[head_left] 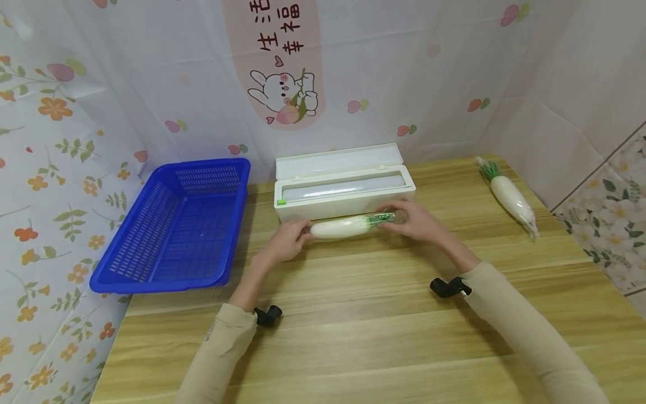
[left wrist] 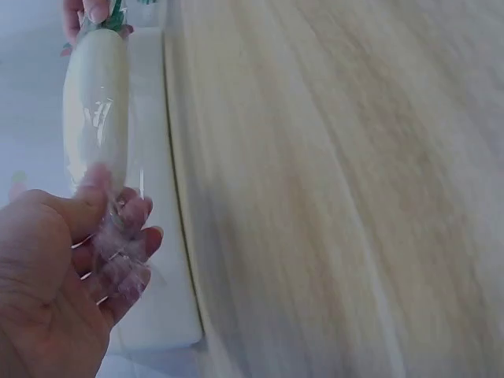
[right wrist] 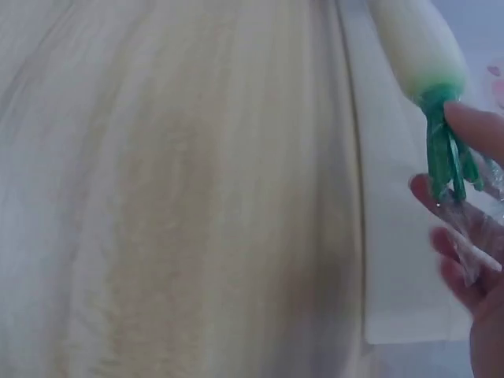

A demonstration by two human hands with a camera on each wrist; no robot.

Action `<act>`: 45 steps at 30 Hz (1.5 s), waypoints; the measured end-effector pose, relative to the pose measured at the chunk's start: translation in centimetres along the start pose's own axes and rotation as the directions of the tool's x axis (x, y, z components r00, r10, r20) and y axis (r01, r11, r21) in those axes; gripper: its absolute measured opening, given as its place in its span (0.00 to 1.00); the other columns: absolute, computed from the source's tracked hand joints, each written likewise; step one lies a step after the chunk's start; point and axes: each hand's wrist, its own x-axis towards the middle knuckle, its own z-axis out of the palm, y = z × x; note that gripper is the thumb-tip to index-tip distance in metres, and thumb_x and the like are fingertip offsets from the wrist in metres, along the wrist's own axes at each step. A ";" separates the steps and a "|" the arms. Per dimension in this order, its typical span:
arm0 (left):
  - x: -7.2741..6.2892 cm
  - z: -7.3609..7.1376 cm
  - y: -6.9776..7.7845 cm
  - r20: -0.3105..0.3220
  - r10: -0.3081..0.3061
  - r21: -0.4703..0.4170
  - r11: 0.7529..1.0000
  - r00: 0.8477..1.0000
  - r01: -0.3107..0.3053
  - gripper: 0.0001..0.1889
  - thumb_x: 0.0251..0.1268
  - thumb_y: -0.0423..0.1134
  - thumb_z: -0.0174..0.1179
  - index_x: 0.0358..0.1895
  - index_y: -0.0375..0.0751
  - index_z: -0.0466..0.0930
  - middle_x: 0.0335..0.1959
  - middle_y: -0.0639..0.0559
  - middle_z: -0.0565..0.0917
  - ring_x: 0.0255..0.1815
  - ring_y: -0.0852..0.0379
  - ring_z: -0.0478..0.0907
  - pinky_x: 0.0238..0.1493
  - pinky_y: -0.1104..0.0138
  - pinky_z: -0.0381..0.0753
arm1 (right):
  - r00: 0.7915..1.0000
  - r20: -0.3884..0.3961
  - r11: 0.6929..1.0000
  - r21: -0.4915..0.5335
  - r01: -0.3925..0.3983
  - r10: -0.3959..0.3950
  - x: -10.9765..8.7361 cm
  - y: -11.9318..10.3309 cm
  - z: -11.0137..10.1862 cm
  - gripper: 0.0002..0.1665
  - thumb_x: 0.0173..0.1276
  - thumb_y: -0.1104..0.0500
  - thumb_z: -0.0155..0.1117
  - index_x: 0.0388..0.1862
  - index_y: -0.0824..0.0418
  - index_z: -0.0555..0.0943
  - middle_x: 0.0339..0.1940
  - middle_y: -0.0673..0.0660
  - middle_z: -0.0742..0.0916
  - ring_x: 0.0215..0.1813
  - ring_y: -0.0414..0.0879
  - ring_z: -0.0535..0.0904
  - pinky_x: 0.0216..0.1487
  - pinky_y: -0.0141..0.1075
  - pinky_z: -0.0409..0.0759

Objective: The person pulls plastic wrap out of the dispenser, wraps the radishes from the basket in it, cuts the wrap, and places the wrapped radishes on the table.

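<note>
A white radish [head_left: 340, 227] with short green tops, wrapped in clear plastic film, is held level between both hands in front of a white film box. My left hand [head_left: 286, 240] grips the root end, its thumb on the radish and crumpled film [left wrist: 122, 248] across its fingers in the left wrist view. At the other end my right hand [head_left: 416, 220] pinches the green tops [right wrist: 447, 150], with loose film trailing over its fingers. Behind the radish the white box [head_left: 343, 209] stands with its lid [head_left: 338, 161] raised, showing a pale roll [head_left: 348, 187] inside.
A blue plastic basket [head_left: 231, 247] with slotted sides stands at the left of the wooden table [head_left: 348, 331]. Another film-wrapped white radish [head_left: 512, 201] lies at the far right. A printed cloth [head_left: 383, 73] hangs right behind the box.
</note>
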 end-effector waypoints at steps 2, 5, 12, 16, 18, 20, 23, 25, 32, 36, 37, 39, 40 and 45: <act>-0.2 -0.4 0.1 0.027 -0.010 -0.070 0.997 1.000 0.012 0.09 0.74 0.35 0.59 0.49 0.31 0.81 0.42 0.42 0.85 0.45 0.47 0.82 0.50 0.55 0.80 | 1.000 -0.011 0.998 0.065 0.007 -0.007 -0.2 -0.2 -0.3 0.23 0.65 0.55 0.75 0.58 0.57 0.82 0.54 0.54 0.85 0.58 0.52 0.77 0.62 0.52 0.72; -0.5 -0.9 0.1 0.063 -0.034 -0.170 0.984 0.997 0.044 0.10 0.76 0.36 0.57 0.50 0.32 0.80 0.43 0.44 0.86 0.46 0.49 0.83 0.50 0.55 0.81 | 1.000 -0.013 0.985 0.174 -0.004 0.007 -0.5 -0.7 -0.6 0.23 0.67 0.58 0.74 0.58 0.60 0.79 0.52 0.58 0.85 0.48 0.54 0.84 0.52 0.45 0.81; -1.3 -1.5 0.0 0.075 -0.042 -0.313 0.948 0.996 0.063 0.10 0.79 0.34 0.53 0.54 0.32 0.78 0.38 0.44 0.86 0.39 0.48 0.82 0.41 0.59 0.81 | 0.995 -0.095 0.939 0.338 0.068 -0.038 -1.1 -1.9 -1.2 0.19 0.68 0.69 0.68 0.56 0.72 0.78 0.34 0.67 0.86 0.28 0.56 0.82 0.30 0.40 0.83; -1.5 -1.6 -0.1 0.071 -0.038 -0.373 0.926 0.997 0.062 0.09 0.79 0.33 0.52 0.53 0.33 0.79 0.31 0.46 0.82 0.31 0.45 0.78 0.32 0.64 0.77 | 0.974 -0.201 0.917 0.359 0.176 -0.108 -1.3 -2.2 -1.3 0.17 0.69 0.76 0.62 0.57 0.77 0.79 0.32 0.65 0.87 0.29 0.50 0.84 0.33 0.34 0.83; -1.6 -1.6 -0.1 0.060 -0.040 -0.393 0.918 0.997 0.061 0.09 0.79 0.33 0.52 0.52 0.34 0.80 0.29 0.48 0.80 0.30 0.44 0.77 0.30 0.66 0.75 | 0.957 -0.254 0.910 0.349 0.225 -0.139 -1.4 -2.3 -1.3 0.17 0.70 0.77 0.59 0.57 0.77 0.80 0.37 0.63 0.87 0.31 0.46 0.85 0.34 0.31 0.83; -1.7 -1.7 -0.1 0.042 -0.046 -0.408 0.911 0.998 0.059 0.10 0.78 0.34 0.54 0.52 0.35 0.82 0.29 0.48 0.81 0.31 0.44 0.77 0.31 0.67 0.74 | 0.942 -0.296 0.905 0.338 0.260 -0.160 -1.5 -2.6 -1.4 0.17 0.71 0.78 0.57 0.57 0.77 0.81 0.42 0.62 0.86 0.32 0.43 0.84 0.36 0.30 0.82; -1.8 -1.9 0.0 0.009 -0.051 -0.445 0.894 0.999 0.050 0.12 0.77 0.34 0.56 0.54 0.34 0.84 0.32 0.45 0.85 0.33 0.46 0.79 0.30 0.67 0.72 | 0.923 -0.343 0.896 0.334 0.292 -0.173 -1.6 -2.8 -1.5 0.17 0.71 0.78 0.56 0.56 0.77 0.81 0.47 0.62 0.85 0.34 0.41 0.84 0.38 0.29 0.82; -1.9 -2.1 0.0 -0.013 -0.048 -0.475 0.879 0.999 0.036 0.13 0.76 0.33 0.56 0.55 0.33 0.84 0.34 0.42 0.87 0.31 0.49 0.78 0.28 0.68 0.69 | 0.914 -0.370 0.892 0.337 0.299 -0.167 -1.8 -2.9 -1.6 0.17 0.70 0.79 0.57 0.56 0.77 0.81 0.48 0.60 0.86 0.34 0.41 0.84 0.38 0.28 0.82; -2.0 -2.5 -0.1 -0.073 -0.011 -0.575 0.817 0.997 -0.033 0.15 0.78 0.28 0.51 0.59 0.26 0.80 0.41 0.30 0.85 0.19 0.63 0.53 0.24 0.68 0.54 | 0.906 -0.423 0.825 0.501 0.260 -0.028 -2.6 -3.4 -2.7 0.12 0.68 0.76 0.63 0.49 0.79 0.83 0.43 0.52 0.90 0.38 0.41 0.86 0.43 0.30 0.83; -1.9 -2.7 0.2 -0.126 -0.050 -0.608 0.793 0.991 -0.037 0.15 0.77 0.28 0.52 0.59 0.26 0.80 0.41 0.28 0.84 0.20 0.63 0.57 0.25 0.70 0.59 | 0.915 -0.402 0.803 0.552 0.226 0.019 -3.1 -3.8 -3.2 0.13 0.67 0.74 0.65 0.50 0.78 0.84 0.48 0.53 0.90 0.47 0.41 0.87 0.49 0.30 0.82; -1.9 -2.7 0.3 -0.145 -0.063 -0.610 0.791 0.988 -0.039 0.14 0.77 0.27 0.52 0.58 0.25 0.80 0.41 0.29 0.85 0.22 0.62 0.60 0.26 0.70 0.61 | 0.918 -0.397 0.805 0.553 0.215 0.027 -3.2 -3.9 -3.3 0.13 0.68 0.74 0.66 0.50 0.77 0.84 0.49 0.53 0.90 0.50 0.42 0.86 0.51 0.30 0.81; -1.9 -2.8 0.5 -0.184 -0.089 -0.611 0.791 0.979 -0.042 0.13 0.76 0.27 0.54 0.56 0.25 0.82 0.39 0.31 0.86 0.24 0.61 0.64 0.26 0.71 0.64 | 0.920 -0.390 0.810 0.552 0.199 0.040 -3.2 -4.1 -3.4 0.14 0.68 0.73 0.66 0.51 0.77 0.83 0.50 0.52 0.89 0.55 0.42 0.84 0.52 0.29 0.80; -1.8 -2.8 0.5 -0.203 -0.101 -0.609 0.792 0.974 -0.045 0.13 0.75 0.27 0.55 0.55 0.25 0.82 0.37 0.32 0.87 0.25 0.60 0.66 0.27 0.72 0.65 | 0.920 -0.388 0.810 0.554 0.193 0.046 -3.3 -4.1 -3.4 0.14 0.68 0.73 0.66 0.51 0.76 0.84 0.51 0.52 0.89 0.56 0.42 0.83 0.53 0.28 0.80; -1.8 -2.7 0.9 -0.257 -0.148 -0.584 0.811 0.955 -0.031 0.11 0.73 0.28 0.59 0.50 0.25 0.85 0.27 0.34 0.85 0.21 0.62 0.67 0.22 0.73 0.63 | 0.904 -0.420 0.820 0.541 0.186 0.072 -3.4 -4.4 -3.5 0.12 0.67 0.72 0.67 0.49 0.73 0.86 0.48 0.52 0.90 0.53 0.41 0.85 0.52 0.28 0.81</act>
